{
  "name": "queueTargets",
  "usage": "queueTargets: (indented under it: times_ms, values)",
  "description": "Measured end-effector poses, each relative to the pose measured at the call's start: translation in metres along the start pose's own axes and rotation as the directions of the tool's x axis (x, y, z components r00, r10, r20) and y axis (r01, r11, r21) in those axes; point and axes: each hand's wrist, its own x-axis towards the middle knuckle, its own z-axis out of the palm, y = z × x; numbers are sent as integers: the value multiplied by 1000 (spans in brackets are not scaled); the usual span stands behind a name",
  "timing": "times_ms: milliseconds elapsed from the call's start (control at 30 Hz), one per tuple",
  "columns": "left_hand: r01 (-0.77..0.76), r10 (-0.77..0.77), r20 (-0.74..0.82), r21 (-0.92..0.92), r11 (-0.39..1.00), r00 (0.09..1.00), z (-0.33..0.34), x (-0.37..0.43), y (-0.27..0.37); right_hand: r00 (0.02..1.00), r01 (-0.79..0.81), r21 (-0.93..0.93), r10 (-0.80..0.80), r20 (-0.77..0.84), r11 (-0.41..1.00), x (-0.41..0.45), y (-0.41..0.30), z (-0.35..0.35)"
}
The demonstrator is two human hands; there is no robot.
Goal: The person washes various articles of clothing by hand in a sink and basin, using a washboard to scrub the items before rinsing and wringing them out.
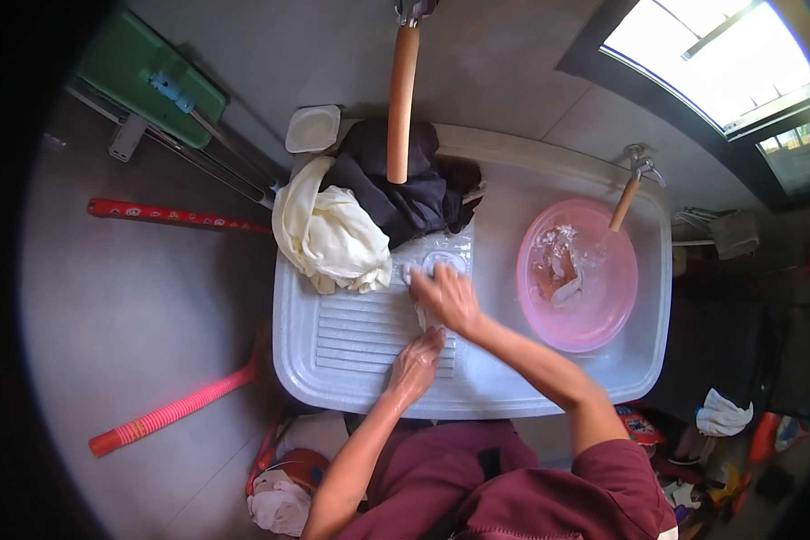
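My left hand point(416, 362) presses the near end of a small white cloth point(444, 260) onto the ribbed washboard point(364, 337) of a pale laundry sink. Just beyond it, my right hand point(449, 298) lies over the cloth, slightly blurred, its fingers at the far part; how firmly they close on it is hidden. A bundled cream cloth point(337, 236) rests at the washboard's upper left, against a heap of dark fabric point(405, 196). In the basin at the right stands a pink plastic tub point(624, 310) with water and a whitish item in it.
A tap with an orange hose point(402, 108) hangs over the dark fabric. Another tap point(640, 165) reaches over the tub. A white plastic container point(312, 129) sits at the sink's back left. Long handles and a green dustpan point(128, 74) lean at the left.
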Motion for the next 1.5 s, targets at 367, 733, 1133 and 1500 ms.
queueTargets:
  times_ms: [367,733,1133,1500]
  values:
    - [-11,11,19,-12,1000,1000,-2,8,3,987,-118,-48,112,-117,992,39,41,14]
    - [9,-5,43,-81,997,999,-5,14,11,979,-204,7,204,-10,979,43,55,24]
    - [66,-60,68,-85,994,996,-3,11,8,967,-254,94,254,7,963,44,64,18]
    - [128,-123,42,-126,984,991,-2,7,12,942,-130,-150,75,-326,980,139,196,-70]
